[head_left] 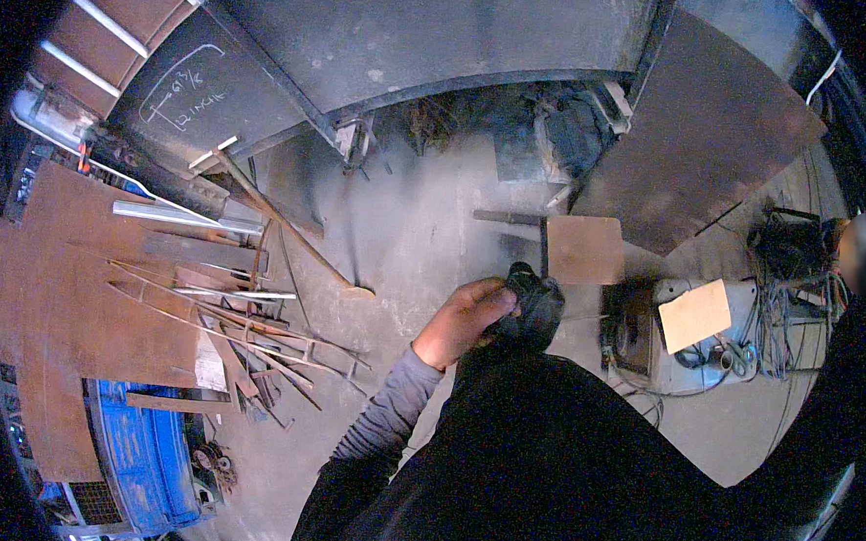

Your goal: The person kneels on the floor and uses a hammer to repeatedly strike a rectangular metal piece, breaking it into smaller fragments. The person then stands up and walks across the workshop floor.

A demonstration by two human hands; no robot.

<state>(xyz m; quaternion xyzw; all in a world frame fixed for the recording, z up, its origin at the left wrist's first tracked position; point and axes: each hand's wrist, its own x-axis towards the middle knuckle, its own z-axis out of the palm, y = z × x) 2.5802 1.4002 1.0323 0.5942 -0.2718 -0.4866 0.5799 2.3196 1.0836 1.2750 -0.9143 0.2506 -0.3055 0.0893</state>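
My left hand [463, 323] is at the middle of the view, its thumb and fingers closed on a dark black bunched thing [537, 310]. Its kind does not show clearly; part of it merges with the black clothing below. A grey sleeve covers my left wrist. On the right, a black sleeve reaches up toward the rim, where a smeared, skin-toned patch [850, 255] shows; it may be my right hand, but no fingers can be made out. Beyond the black thing lies a square brown plate [585, 249].
Metal bars and rods [253, 335] jut from a rusty sheet-topped table [51, 280] at left, above a blue panel [144, 456]. A long-handled tool [284, 222] leans there. Large dark steel plates [446, 31] span the back. A machine [687, 367] with tangled cables [787, 328] stands right.
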